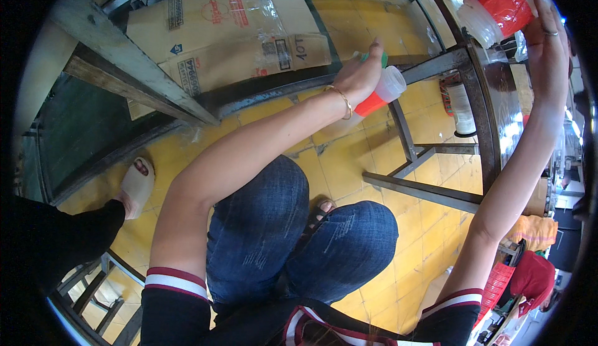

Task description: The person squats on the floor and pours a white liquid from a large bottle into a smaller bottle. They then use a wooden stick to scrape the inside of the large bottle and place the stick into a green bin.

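Note:
My left hand (359, 76) is closed round a translucent plastic jar (391, 83) with an orange-red band, held tilted above the floor. Something green (380, 60), perhaps a lid, shows beside its fingers, partly hidden. At the upper right, my right hand (547, 37) is raised with its fingers stretched out. Close by it are a red plastic bag (506, 3) and a clear plastic jar (481, 25) at the table. Whether the right palm touches the bag cannot be made out.
A flattened cardboard box (230, 34) lies across a low metal frame ahead. Metal table legs (430, 187) stand to the right, near a white roll (461, 109). Another person's sandalled foot (137, 187) is on the yellow tiled floor at left. A red basket (495, 290) sits lower right.

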A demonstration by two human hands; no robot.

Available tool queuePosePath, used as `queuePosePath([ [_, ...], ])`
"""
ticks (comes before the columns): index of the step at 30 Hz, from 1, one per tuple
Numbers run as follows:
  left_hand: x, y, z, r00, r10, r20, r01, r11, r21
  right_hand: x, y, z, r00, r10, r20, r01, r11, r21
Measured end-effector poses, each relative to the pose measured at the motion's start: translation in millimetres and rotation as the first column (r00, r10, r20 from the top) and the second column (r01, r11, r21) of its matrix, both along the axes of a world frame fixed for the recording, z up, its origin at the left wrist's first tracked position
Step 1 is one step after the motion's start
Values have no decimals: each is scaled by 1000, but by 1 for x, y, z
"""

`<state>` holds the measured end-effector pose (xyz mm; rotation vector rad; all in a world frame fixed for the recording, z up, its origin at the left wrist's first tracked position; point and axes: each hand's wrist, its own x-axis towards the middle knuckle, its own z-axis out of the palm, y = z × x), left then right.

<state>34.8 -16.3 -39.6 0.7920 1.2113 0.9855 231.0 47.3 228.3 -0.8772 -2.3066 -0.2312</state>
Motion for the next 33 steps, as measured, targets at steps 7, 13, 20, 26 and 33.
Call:
queuePosePath([
  [7, 1, -6, 9, 999, 35, -38, -34, 999, 18, -11, -2, -1, 937, -110, -330, 46, 979, -196],
  [13, -2, -9, 12, 999, 47, -25, -46, 998, 41, -22, -8, 0, 891, -153, -427, 21, 954, -298],
  [20, -3, -10, 14, 998, -10, -60, 11, 1000, 15, -15, -1, -2, 881, -157, -446, 32, 961, -276],
  [26, -1, -7, 9, 999, 4, -54, -3, 1000, 21, -3, 8, 6, 889, -113, -444, -41, 945, -323],
  [33, -3, -8, 12, 999, -19, -38, 18, 1000, -15, 5, 14, 10, 886, -105, -453, -61, 940, -337],
])
